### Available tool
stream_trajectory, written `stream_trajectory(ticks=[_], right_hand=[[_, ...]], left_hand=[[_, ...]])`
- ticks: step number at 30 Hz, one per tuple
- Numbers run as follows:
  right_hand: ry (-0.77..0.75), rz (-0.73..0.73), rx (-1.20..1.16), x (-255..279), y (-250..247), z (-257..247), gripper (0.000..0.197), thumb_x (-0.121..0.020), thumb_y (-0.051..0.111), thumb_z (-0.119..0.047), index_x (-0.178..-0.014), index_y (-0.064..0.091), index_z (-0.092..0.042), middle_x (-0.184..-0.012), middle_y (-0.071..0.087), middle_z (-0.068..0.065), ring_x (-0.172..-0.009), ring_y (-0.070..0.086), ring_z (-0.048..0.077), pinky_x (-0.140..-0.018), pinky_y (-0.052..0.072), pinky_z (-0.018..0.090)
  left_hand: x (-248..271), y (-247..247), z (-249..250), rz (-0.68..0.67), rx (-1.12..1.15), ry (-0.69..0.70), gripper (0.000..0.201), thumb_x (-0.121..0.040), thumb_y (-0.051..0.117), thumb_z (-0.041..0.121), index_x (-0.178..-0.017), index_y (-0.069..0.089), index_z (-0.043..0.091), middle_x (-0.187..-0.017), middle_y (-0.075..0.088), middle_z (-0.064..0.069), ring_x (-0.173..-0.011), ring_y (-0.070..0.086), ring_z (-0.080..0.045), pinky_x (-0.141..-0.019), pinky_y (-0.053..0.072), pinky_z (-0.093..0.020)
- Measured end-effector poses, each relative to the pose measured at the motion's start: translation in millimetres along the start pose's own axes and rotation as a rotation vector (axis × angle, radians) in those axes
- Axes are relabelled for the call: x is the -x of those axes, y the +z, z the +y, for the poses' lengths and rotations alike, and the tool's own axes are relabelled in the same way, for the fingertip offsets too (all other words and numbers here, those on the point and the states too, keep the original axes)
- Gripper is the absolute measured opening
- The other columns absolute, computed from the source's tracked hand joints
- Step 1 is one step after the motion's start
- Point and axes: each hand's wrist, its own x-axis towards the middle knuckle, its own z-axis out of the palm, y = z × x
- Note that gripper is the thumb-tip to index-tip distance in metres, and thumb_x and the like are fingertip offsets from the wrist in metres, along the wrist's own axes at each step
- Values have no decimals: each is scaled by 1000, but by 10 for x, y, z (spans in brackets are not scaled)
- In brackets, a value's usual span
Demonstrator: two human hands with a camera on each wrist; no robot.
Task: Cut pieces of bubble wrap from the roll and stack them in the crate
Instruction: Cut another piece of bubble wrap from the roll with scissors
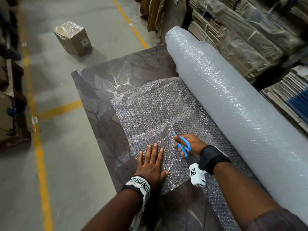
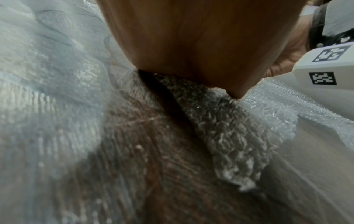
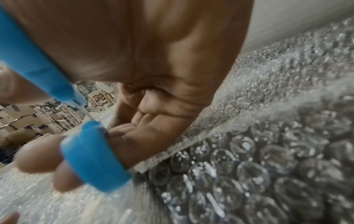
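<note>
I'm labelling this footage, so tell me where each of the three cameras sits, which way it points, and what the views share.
Head: worn on the head, looking down at both forearms, the left hand flat on the bubble wrap sheet, the right hand gripping the scissors.
Left wrist: under the palm, facing along the sheet.
Right wrist: along the fingers threaded through the blue handles.
Shared: the sheet appears in all three.
</note>
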Motion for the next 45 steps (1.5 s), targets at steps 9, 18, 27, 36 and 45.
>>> stream_trajectory(ticks=[9,18,27,36,45], right_hand=[[0,28,-36,-93,20,58,83,-50,81,-74,-84,64,0,-62,63,13,-45,55,20,-46,47,26],[-6,6,-48,-31,21,49,78,-52,80,-71,-81,63,-1,-60,60,13,-44,54,20,-45,47,26],[1,20,-61,486,36,222,72,-62,78,-69,-82,61,-3,-65,61,19,-50,58,24,-50,50,30],[-124,632,92,674,614,232,49,-66,78,-66,-77,64,-21,-71,68,-4,-67,65,12,-58,53,23],[143,1236,159,50,1645,-115,39,-74,81,-44,-101,66,-20,-91,69,6,-83,65,28,-66,46,32]], left_hand=[[-7,29,-11,6,-2,8,87,-89,28,68,-154,-12,27,-157,-31,-1,-141,-35,-19,-112,-19,-53],[1,10,-11,-11,2,2,86,-91,26,69,-152,-18,28,-154,-38,1,-138,-40,-18,-112,-22,-52],[49,-137,53,-51,22,-6,84,-93,28,66,-153,-15,26,-156,-34,0,-142,-35,-23,-115,-16,-53],[45,-868,-184,140,262,104,26,-98,43,38,-102,64,25,-98,67,3,-88,63,-17,-79,54,-38],[-1007,-1504,-1449,-3,-123,544,65,-90,59,28,-149,31,30,-161,16,-5,-146,20,-29,-118,23,-51]])
